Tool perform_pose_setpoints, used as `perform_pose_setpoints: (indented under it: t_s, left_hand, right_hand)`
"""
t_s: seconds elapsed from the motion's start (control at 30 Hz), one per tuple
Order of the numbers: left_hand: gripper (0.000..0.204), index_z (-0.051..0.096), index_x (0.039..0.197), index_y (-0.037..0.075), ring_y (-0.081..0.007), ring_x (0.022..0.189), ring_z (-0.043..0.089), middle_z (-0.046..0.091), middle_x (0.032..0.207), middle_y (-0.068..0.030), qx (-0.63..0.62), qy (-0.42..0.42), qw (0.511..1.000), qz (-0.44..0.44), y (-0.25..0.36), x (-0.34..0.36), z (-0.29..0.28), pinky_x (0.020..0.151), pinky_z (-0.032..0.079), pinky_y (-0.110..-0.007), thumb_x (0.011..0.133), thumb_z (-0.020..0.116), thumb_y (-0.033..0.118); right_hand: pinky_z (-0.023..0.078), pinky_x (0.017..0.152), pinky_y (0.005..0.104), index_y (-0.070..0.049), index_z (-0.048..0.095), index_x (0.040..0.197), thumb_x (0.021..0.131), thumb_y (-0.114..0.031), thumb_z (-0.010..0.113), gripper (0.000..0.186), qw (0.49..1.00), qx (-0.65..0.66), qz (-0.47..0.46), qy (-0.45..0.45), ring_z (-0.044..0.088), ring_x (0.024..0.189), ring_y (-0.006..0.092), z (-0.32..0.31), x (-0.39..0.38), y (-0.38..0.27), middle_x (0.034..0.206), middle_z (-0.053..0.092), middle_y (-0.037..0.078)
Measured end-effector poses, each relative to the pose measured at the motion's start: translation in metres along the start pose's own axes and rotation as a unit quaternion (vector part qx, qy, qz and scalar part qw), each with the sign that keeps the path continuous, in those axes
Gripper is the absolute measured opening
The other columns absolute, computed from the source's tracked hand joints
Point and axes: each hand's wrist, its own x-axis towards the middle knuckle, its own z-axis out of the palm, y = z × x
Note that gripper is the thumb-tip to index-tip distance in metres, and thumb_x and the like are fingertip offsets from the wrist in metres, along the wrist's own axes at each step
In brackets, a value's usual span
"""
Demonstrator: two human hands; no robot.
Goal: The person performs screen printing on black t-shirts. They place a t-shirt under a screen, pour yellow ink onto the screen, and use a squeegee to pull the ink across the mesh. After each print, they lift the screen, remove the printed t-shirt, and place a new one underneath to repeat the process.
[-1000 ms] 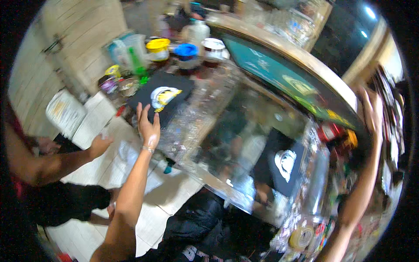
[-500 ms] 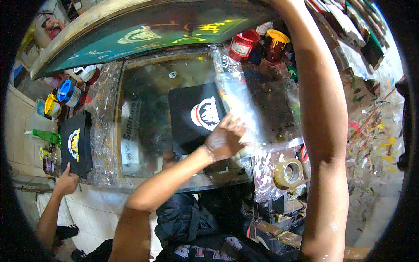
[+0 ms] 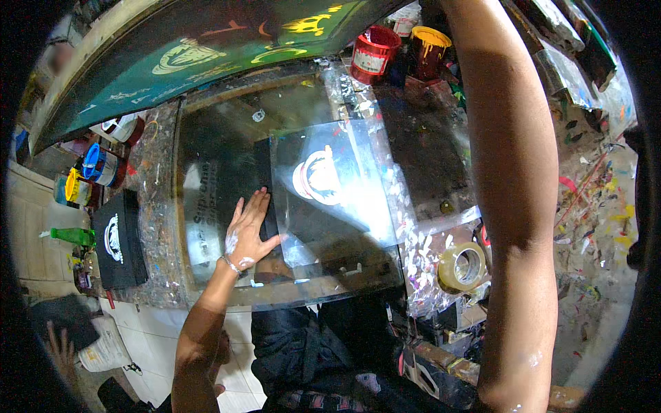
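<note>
My left hand lies with fingers stretched out at the left edge of a black piece on the glass-like board. A clear sheet covers most of this piece, and a white face-and-hat print shows through it. My right arm reaches up past the top edge of the head view, so the right hand is out of sight. Near its upper end, a framed printing screen is tilted up over the far side of the board, with white and yellow designs on its mesh.
A stack of black pieces with a white print sits at left, beside paint pots and a green bottle. Red and yellow-rimmed pots stand far right. Clear tape lies nearer. A co-worker's hand is by a dark piece.
My left hand has moved from the clear sheet's side to the black piece's left edge. The clear sheet now lies over the print. The stack's yellow-printed top piece is gone.
</note>
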Motion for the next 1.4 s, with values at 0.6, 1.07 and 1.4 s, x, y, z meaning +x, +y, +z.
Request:
perform_pose_setpoints:
  t_s: [0.6, 1.07, 1.4]
  left_hand:
    - [0.101, 0.030, 0.158, -0.003, -0.0337, 0.154, 0.030, 0.030, 0.166, -0.0206, -0.004, -0.009, 1.000, 0.009, -0.002, 0.001, -0.002, 0.126, 0.018, -0.054, 0.086, 0.069, 0.056]
    - [0.109, 0.034, 0.156, -0.003, -0.0318, 0.154, 0.031, 0.032, 0.166, -0.0197, -0.029, -0.005, 1.000, -0.001, -0.003, 0.001, -0.005, 0.127, 0.018, -0.053, 0.078, 0.076, 0.060]
    - [0.108, 0.033, 0.158, 0.000, -0.0333, 0.153, 0.032, 0.031, 0.166, -0.0191, -0.024, -0.009, 1.000, 0.001, -0.002, 0.001, -0.009, 0.126, 0.019, -0.053, 0.078, 0.077, 0.058]
  right_hand:
    - [0.055, 0.082, 0.0530, 0.008, 0.073, 0.093, 0.099, -0.062, 0.047, 0.076, 0.998, -0.043, -0.038, -0.033, 0.072, 0.083, 0.0432, 0.005, 0.011, 0.003, 0.089, 0.070, 0.036]
    - [0.054, 0.087, 0.0528, 0.009, 0.074, 0.099, 0.098, -0.064, 0.046, 0.078, 1.000, -0.018, -0.025, -0.002, 0.070, 0.091, 0.0459, 0.007, 0.007, 0.005, 0.095, 0.070, 0.038]
    - [0.056, 0.086, 0.0515, 0.011, 0.074, 0.088, 0.098, -0.066, 0.047, 0.083, 0.999, -0.007, -0.039, -0.009, 0.072, 0.088, 0.0424, 0.005, 0.004, 0.006, 0.091, 0.071, 0.035]
